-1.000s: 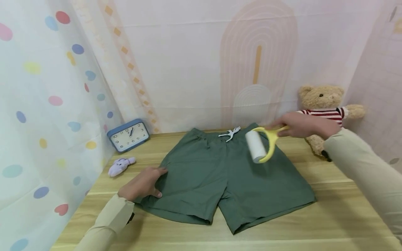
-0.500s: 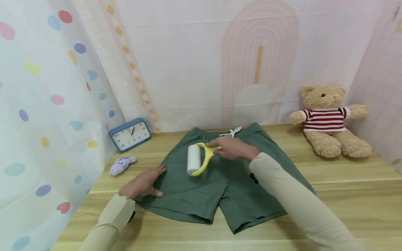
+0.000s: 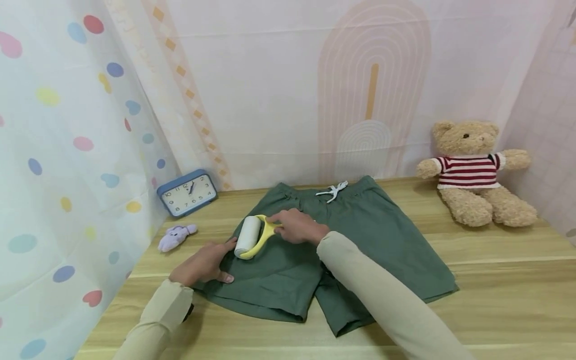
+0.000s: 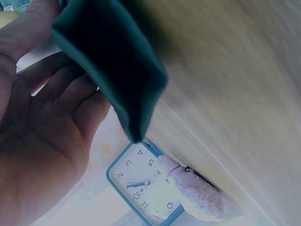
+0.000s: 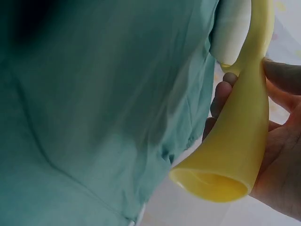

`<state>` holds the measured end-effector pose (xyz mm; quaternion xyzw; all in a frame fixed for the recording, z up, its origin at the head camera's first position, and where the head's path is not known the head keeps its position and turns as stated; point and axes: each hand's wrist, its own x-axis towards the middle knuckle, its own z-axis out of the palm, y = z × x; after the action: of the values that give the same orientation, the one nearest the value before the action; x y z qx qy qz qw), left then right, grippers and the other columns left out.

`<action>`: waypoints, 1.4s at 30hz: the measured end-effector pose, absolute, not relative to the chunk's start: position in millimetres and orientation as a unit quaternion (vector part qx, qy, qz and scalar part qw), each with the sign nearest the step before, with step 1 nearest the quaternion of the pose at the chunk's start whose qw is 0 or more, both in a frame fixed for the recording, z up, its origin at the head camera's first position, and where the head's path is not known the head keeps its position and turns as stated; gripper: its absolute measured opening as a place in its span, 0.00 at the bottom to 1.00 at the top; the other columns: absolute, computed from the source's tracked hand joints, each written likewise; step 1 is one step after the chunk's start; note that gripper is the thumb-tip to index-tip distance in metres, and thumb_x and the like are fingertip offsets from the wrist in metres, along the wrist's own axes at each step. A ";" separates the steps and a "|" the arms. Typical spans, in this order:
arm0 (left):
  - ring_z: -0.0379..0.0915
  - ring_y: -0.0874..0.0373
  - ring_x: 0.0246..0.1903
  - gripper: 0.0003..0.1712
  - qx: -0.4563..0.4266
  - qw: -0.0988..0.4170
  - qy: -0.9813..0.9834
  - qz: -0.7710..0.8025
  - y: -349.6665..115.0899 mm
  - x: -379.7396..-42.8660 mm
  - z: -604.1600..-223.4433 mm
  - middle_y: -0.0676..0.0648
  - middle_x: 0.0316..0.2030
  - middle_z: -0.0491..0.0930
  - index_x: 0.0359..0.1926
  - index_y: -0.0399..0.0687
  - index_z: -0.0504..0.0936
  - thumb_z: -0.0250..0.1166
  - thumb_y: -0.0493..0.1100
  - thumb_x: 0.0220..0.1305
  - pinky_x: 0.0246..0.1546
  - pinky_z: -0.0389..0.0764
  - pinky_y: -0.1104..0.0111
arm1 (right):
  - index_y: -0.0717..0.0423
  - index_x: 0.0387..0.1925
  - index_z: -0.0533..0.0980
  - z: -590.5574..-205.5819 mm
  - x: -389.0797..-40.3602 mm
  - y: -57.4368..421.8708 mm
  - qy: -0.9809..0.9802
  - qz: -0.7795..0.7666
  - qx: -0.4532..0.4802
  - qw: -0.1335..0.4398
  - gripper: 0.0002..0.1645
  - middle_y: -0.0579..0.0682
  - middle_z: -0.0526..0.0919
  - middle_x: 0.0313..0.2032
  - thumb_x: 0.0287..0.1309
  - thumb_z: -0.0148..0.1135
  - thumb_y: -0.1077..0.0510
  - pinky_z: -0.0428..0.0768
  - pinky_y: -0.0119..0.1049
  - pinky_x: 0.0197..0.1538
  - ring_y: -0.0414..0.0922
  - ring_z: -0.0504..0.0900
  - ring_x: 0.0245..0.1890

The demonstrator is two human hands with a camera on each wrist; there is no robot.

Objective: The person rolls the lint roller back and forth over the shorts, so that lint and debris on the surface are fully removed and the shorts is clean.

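Observation:
A pair of dark green shorts [image 3: 378, 235] with a white drawstring lies spread on the wooden table. My left hand [image 3: 198, 266] rests on the outer edge of the left leg, fingers extended and thumb apart. In the left wrist view the leg opening [image 4: 127, 70] gapes beside that hand. My right hand [image 3: 299, 227] grips the yellow handle [image 5: 235, 136] of a lint roller. The white roll of the lint roller [image 3: 248, 235] lies against the left leg's outer side, right at the left fingertips. Part of the right leg is hidden under my right sleeve.
A blue clock [image 3: 188, 194] leans at the back left, with a small purple plush toy [image 3: 175, 237] in front of it. At the back right sits a teddy bear [image 3: 468, 170] in a striped shirt. Printed curtains [image 3: 270, 100] enclose the table's back and sides.
My right hand has carried the lint roller leftward, from above the right leg across to the outer side of the left leg. My left hand has stayed in place.

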<state>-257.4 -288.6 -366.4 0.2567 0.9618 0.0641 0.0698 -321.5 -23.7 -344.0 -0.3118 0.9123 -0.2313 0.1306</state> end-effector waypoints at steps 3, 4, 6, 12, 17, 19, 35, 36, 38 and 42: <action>0.77 0.32 0.54 0.56 0.256 0.070 0.962 0.065 -287.5 -256.2 -366.7 0.26 0.59 0.77 0.68 0.25 0.67 0.81 0.50 0.43 0.57 0.78 0.44 | 0.49 0.71 0.69 -339.9 -323.1 -22.5 0.910 -0.210 -0.325 0.149 0.26 0.55 0.78 0.65 0.75 0.53 0.56 0.66 0.31 0.24 0.39 0.61 0.16; 0.76 0.32 0.55 0.56 0.254 0.072 0.962 0.066 -286.6 -256.3 -366.8 0.26 0.60 0.76 0.68 0.26 0.67 0.81 0.50 0.43 0.58 0.78 0.44 | 0.50 0.71 0.69 -337.5 -324.3 -20.8 0.908 -0.206 -0.330 0.156 0.26 0.55 0.76 0.68 0.75 0.53 0.57 0.67 0.31 0.26 0.39 0.63 0.17; 0.76 0.32 0.56 0.55 0.252 0.076 0.962 0.065 -284.1 -257.1 -366.0 0.26 0.62 0.74 0.68 0.27 0.68 0.81 0.50 0.44 0.59 0.77 0.44 | 0.51 0.71 0.69 -332.2 -327.7 -15.9 0.906 -0.194 -0.336 0.168 0.26 0.55 0.73 0.70 0.74 0.53 0.57 0.69 0.30 0.29 0.40 0.67 0.21; 0.74 0.32 0.58 0.53 0.236 0.098 0.965 0.052 -278.3 -257.2 -361.7 0.26 0.67 0.69 0.69 0.29 0.68 0.80 0.49 0.45 0.61 0.76 0.45 | 0.51 0.70 0.71 -323.3 -334.1 6.3 0.904 -0.167 -0.348 0.182 0.26 0.55 0.73 0.69 0.73 0.55 0.56 0.69 0.30 0.33 0.42 0.67 0.27; 0.75 0.33 0.57 0.52 0.234 0.099 0.966 0.037 -275.3 -256.8 -360.1 0.26 0.67 0.70 0.68 0.28 0.69 0.80 0.48 0.45 0.60 0.77 0.46 | 0.53 0.70 0.71 -325.6 -334.6 34.2 0.895 -0.186 -0.357 0.190 0.26 0.60 0.79 0.63 0.73 0.56 0.57 0.68 0.29 0.30 0.39 0.60 0.18; 0.75 0.33 0.56 0.52 0.234 0.098 0.967 0.034 -274.0 -256.3 -359.8 0.27 0.66 0.70 0.67 0.28 0.70 0.80 0.48 0.45 0.60 0.78 0.47 | 0.54 0.70 0.71 -326.5 -334.1 45.6 0.893 -0.193 -0.359 0.192 0.26 0.66 0.83 0.53 0.73 0.55 0.58 0.66 0.29 0.28 0.38 0.58 0.16; 0.71 0.31 0.61 0.52 0.228 0.127 0.965 0.037 -270.0 -255.5 -358.6 0.24 0.69 0.64 0.70 0.27 0.66 0.79 0.45 0.48 0.63 0.75 0.44 | 0.54 0.69 0.71 -321.2 -328.7 117.8 0.896 -0.198 -0.345 0.197 0.26 0.43 0.66 0.13 0.72 0.57 0.58 0.65 0.29 0.23 0.37 0.58 0.13; 0.71 0.31 0.61 0.52 0.225 0.130 0.965 0.038 -269.1 -255.3 -358.2 0.25 0.70 0.64 0.70 0.27 0.66 0.79 0.45 0.49 0.63 0.74 0.44 | 0.55 0.69 0.72 -321.0 -328.3 121.8 0.896 -0.199 -0.345 0.195 0.26 0.43 0.66 0.13 0.72 0.57 0.58 0.65 0.29 0.23 0.37 0.58 0.14; 0.70 0.31 0.62 0.52 0.219 0.138 0.965 0.039 -267.8 -255.0 -357.4 0.25 0.70 0.63 0.70 0.27 0.65 0.78 0.45 0.49 0.64 0.73 0.44 | 0.55 0.68 0.72 -320.8 -327.9 129.8 0.897 -0.199 -0.346 0.190 0.26 0.43 0.67 0.14 0.71 0.58 0.58 0.65 0.29 0.24 0.37 0.59 0.14; 0.68 0.30 0.64 0.52 0.213 0.145 0.965 0.040 -266.9 -253.7 -355.6 0.25 0.71 0.62 0.71 0.27 0.64 0.78 0.44 0.51 0.65 0.72 0.43 | 0.57 0.67 0.74 -320.7 -326.8 145.7 0.899 -0.203 -0.345 0.177 0.25 0.44 0.71 0.17 0.70 0.59 0.58 0.66 0.29 0.24 0.36 0.62 0.16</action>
<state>-253.7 -266.9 -355.6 0.2133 0.9653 0.0400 0.1452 -326.8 145.7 -320.7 -0.3448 0.8992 -0.2027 0.1773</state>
